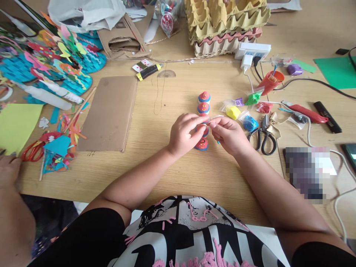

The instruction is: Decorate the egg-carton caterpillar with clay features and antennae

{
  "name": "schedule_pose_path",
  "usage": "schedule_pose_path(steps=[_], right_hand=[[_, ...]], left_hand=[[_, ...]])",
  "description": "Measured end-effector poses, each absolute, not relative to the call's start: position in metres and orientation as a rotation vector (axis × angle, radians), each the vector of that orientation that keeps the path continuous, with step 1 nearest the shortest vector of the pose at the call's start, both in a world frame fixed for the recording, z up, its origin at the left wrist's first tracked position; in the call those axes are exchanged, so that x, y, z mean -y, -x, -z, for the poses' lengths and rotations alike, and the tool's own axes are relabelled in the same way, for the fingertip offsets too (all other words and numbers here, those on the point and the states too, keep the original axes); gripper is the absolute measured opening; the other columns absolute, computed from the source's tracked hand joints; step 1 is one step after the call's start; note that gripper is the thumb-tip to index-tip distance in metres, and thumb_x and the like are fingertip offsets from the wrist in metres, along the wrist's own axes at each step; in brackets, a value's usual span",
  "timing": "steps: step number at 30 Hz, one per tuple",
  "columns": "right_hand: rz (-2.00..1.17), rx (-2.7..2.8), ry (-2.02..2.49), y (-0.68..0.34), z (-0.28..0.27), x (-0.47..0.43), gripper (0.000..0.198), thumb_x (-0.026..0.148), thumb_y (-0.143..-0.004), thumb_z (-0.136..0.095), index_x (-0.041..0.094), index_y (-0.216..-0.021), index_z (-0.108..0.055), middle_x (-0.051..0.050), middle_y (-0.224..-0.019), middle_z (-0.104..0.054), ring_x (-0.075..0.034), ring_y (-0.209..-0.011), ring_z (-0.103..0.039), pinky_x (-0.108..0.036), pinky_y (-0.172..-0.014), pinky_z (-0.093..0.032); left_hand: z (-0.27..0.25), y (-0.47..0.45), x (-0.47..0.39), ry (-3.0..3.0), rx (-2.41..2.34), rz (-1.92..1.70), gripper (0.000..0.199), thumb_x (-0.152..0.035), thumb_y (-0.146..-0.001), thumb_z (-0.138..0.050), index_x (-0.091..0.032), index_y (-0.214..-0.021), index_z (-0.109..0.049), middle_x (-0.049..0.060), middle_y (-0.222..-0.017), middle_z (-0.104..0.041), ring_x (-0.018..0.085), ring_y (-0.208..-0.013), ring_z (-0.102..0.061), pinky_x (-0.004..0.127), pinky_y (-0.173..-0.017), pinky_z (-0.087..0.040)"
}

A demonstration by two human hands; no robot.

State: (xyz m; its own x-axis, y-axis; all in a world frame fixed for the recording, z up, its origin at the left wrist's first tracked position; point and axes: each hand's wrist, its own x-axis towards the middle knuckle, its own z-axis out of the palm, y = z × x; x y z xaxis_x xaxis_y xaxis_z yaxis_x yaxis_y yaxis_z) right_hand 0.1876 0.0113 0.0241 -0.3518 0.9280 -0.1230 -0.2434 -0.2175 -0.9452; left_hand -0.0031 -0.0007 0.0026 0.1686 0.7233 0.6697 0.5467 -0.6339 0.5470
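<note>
1. At the left, a tube [62,92] lies beside blue paper work; its label carries print too small to read.
2. Card [106,115]: lies flat; bare of writing on its face. Marks on the table just below its near edge look like figures, not reliably legible.
3. Packet [167,23]: bears a round red label with pale lettering; brand not legible.
4. Left hand [182,134]: bent over the row, thumb and forefinger a narrow gap apart, tips near the right's. Cannot tell whether it holds anything.
5. Shirt [194,237]: large letters, broken by folds; no full word confirmed.
6. Toppers [204,108]: five in a row, red over blue, partly under the hands; yellow faces show on several. In my judgement, wrists rested on the table and a light touch would avoid denting them.
7. Right hand [229,135]: thumb and forefinger pinched together above the row; any piece between them is too small to tell. Gentle pressure and slow turning are advisable.
8. Black box [327,117]: faint lettering, unreadable.
</note>
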Motion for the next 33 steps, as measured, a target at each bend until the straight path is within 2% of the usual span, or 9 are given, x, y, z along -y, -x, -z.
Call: schedule_pose_path(steps=[4, 7, 10, 14, 19, 25, 30, 33], right_hand=[[-1.706, 1.128, 0.868, -0.190, -0.027, -0.012, 0.037, 0.052, -0.083, -0.083, 0.021, -0.076, -0.064, 0.007, -0.052, -0.043, -0.008, -0.048, -0.031, -0.026, -0.049, -0.020], [-1.674, 1.174, 0.869, -0.190, -0.027, -0.012, 0.044, 0.057, -0.090, -0.074, 0.020, -0.068, -0.063, 0.005, -0.050, -0.040, -0.009, -0.048, -0.030, -0.028, -0.049, -0.020], [-1.671, 1.168, 0.871, -0.190, -0.026, -0.012, 0.044, 0.060, -0.085, -0.080, 0.020, -0.072, -0.067, 0.006, -0.050, -0.039, -0.009, -0.048, -0.029, -0.027, -0.049, -0.019], [-1.707, 1.112, 0.867, -0.190, -0.025, -0.013, 0.041, 0.050, -0.072, -0.094, 0.020, -0.085, -0.070, 0.007, -0.055, -0.048, -0.007, -0.049, -0.031, -0.024, -0.048, -0.019], [-1.682, 1.109, 0.838, -0.191, -0.027, -0.013, 0.040, 0.054, -0.080, -0.087, 0.019, -0.073, -0.068, 0.007, -0.049, -0.041, -0.008, -0.047, -0.031, -0.025, -0.048, -0.021], [-1.596, 1.177, 0.889, -0.191, -0.025, -0.015, 0.057, 0.068, -0.084, -0.079, 0.021, -0.058, -0.059, 0.007, -0.044, -0.036, -0.008, -0.043, -0.029, -0.027, -0.046, -0.020], [-1.502, 1.392, 0.923, -0.188, -0.030, -0.009, 0.063, 0.075, -0.087, -0.071, 0.019, -0.059, -0.061, 0.005, -0.046, -0.043, -0.007, -0.044, -0.032, -0.027, -0.045, -0.022], [-1.398, 1.515, 0.937, -0.186, -0.035, -0.004, 0.065, 0.074, -0.090, -0.068, 0.019, -0.058, -0.060, 0.003, -0.050, -0.047, -0.007, -0.047, -0.037, -0.026, -0.046, -0.026]], left_hand=[[-0.005, 0.002, 0.000, -2.181, -1.223, -1.502, 0.021, -0.021, -0.099, -0.064, -0.023, -0.116, -0.076, 0.006, -0.107, -0.079, 0.018, -0.097, -0.071, 0.035, -0.092, -0.059], [-0.006, 0.001, 0.000, -2.155, -1.186, -1.535, 0.019, -0.021, -0.099, -0.065, -0.023, -0.114, -0.076, 0.006, -0.107, -0.079, 0.017, -0.097, -0.071, 0.035, -0.092, -0.059], [-0.007, 0.001, 0.001, -2.126, -1.199, -1.517, 0.018, -0.020, -0.099, -0.065, -0.023, -0.113, -0.076, 0.006, -0.107, -0.079, 0.017, -0.096, -0.071, 0.035, -0.090, -0.059], [-0.007, 0.001, 0.003, -2.118, -1.173, -1.524, 0.019, -0.017, -0.098, -0.066, -0.022, -0.113, -0.075, 0.006, -0.108, -0.079, 0.017, -0.098, -0.072, 0.034, -0.092, -0.059], [-0.006, 0.001, 0.004, -2.148, -1.193, -1.472, 0.019, -0.017, -0.099, -0.064, -0.021, -0.113, -0.075, 0.006, -0.110, -0.079, 0.017, -0.100, -0.072, 0.033, -0.093, -0.060], [-0.007, 0.001, 0.005, -2.153, -1.148, -1.469, 0.018, -0.020, -0.101, -0.063, -0.021, -0.115, -0.074, 0.006, -0.110, -0.078, 0.017, -0.101, -0.072, 0.033, -0.093, -0.059], [-0.010, -0.001, 0.005, -2.167, -1.016, -1.504, 0.018, -0.032, -0.099, -0.072, -0.022, -0.113, -0.076, 0.006, -0.107, -0.079, 0.017, -0.098, -0.073, 0.032, -0.090, -0.058], [-0.012, -0.002, 0.006, -2.178, -0.990, -1.512, 0.014, -0.033, -0.098, -0.074, -0.021, -0.105, -0.077, 0.005, -0.102, -0.081, 0.017, -0.095, -0.074, 0.032, -0.089, -0.058]])
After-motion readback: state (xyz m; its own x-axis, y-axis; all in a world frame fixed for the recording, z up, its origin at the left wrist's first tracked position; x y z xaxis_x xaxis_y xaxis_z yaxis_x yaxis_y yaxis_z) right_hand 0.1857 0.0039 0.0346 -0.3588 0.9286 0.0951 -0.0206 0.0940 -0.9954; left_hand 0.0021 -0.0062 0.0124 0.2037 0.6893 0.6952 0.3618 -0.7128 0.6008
